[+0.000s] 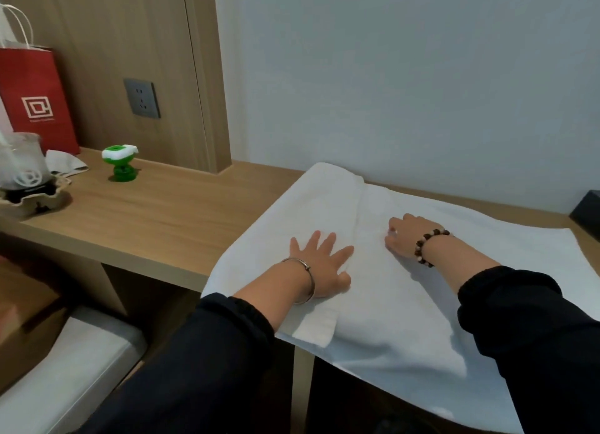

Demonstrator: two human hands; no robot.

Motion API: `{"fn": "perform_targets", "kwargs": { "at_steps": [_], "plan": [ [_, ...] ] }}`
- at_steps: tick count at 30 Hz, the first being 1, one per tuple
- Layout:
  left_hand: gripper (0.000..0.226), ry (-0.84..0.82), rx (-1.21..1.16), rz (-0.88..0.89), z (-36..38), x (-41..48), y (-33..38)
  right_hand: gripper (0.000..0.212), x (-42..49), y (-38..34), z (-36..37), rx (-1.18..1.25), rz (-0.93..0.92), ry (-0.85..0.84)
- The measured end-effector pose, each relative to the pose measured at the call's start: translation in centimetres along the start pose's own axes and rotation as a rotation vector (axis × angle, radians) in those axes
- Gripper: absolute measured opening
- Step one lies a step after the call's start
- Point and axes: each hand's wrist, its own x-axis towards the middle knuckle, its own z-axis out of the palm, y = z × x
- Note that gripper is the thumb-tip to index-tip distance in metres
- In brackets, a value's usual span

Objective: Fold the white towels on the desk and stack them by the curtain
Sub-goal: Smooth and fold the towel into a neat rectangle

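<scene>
The left hand lies flat on the towel; right hand grip unclear.

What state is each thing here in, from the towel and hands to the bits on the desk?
Towel, partly folded, spread on the desk, front edge hanging over.
Left hand, flat on the towel, fingers spread.
Right hand, on the towel, fingers bent; grip unclear.
Red bag, standing upright.
Socket, nothing plugged in.

Pale wall, wooden desk, perhaps a bench
</scene>
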Motion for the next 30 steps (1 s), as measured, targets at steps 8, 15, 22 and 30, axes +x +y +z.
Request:
{"fn": "perform_targets", "kwargs": {
  "at_steps": [8, 15, 22, 30],
  "plan": [
    [0.056, -0.020, 0.260, 0.032, -2.4, 0.9, -5.2, 0.042, -2.1, -2.1, -0.5, -0.054, 0.004, 0.005],
    [0.062, 0.063, 0.058, -0.327, -2.2, 1.6, -5.8, 0.040, -6.2, -5.5, -0.2, -0.140, -0.095, 0.059],
    [0.055, 0.222, -0.017, -0.230, 0.7, 2.1, -5.2, 0.021, -3.5, -2.5, 0.0, 0.070, 0.008, 0.209],
    [0.054, 0.238, -0.059, -0.188, 0.7, 1.8, -5.2, 0.045, 2.8, 0.3, 0.5, -0.006, -0.046, 0.124]
  ]
}}
